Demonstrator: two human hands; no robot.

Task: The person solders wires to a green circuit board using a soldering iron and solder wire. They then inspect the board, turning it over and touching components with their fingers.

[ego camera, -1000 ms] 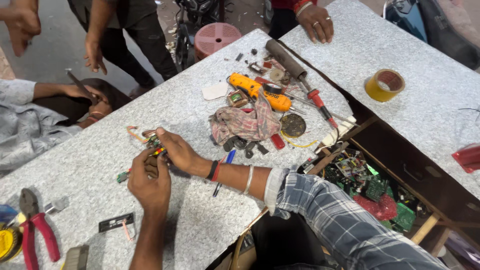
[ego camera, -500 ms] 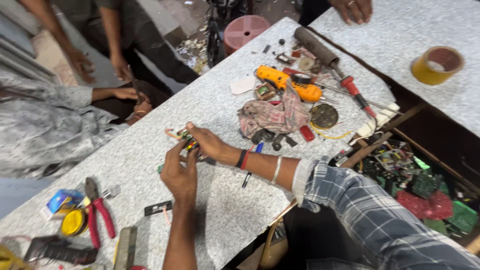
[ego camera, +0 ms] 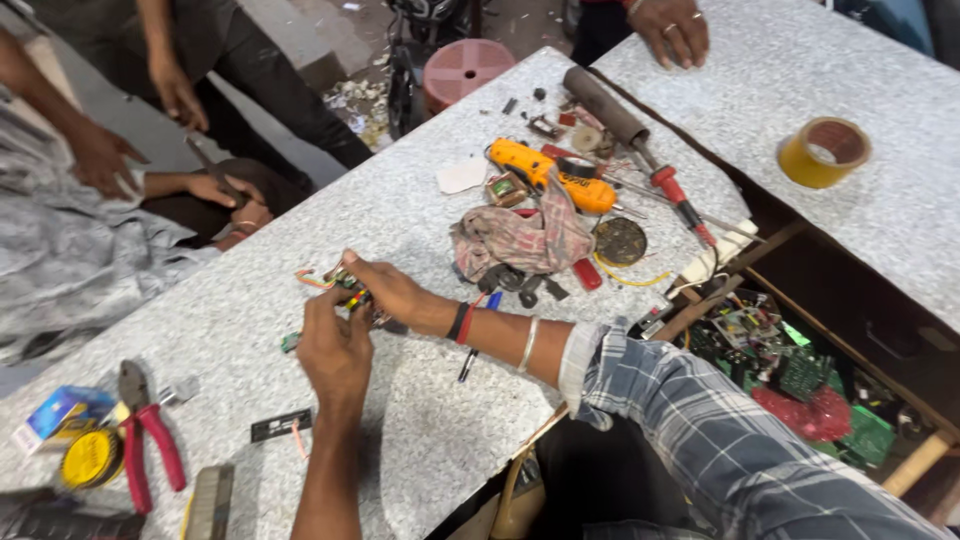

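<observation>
Both my hands meet over the speckled grey stone table (ego camera: pixel 420 440). My left hand (ego camera: pixel 335 350) and my right hand (ego camera: pixel 390 290) pinch a small electronic part with coloured wires (ego camera: pixel 345 285) between their fingertips, just above the tabletop. The part is mostly hidden by my fingers. My right wrist wears a black and red band and a metal bangle, with a checked sleeve behind it.
A checked rag (ego camera: pixel 525 240), an orange tool (ego camera: pixel 545 172), screwdrivers (ego camera: pixel 680 200) and small parts lie at the back. Red-handled pliers (ego camera: pixel 150 440) and a yellow tin (ego camera: pixel 90 458) sit front left. Tape roll (ego camera: pixel 822 152) on the right table. Other people's hands (ego camera: pixel 670 28) surround.
The view has shifted, so the table now sits further right and lower in frame. My hands keep hold of the wired part in the same grip.
</observation>
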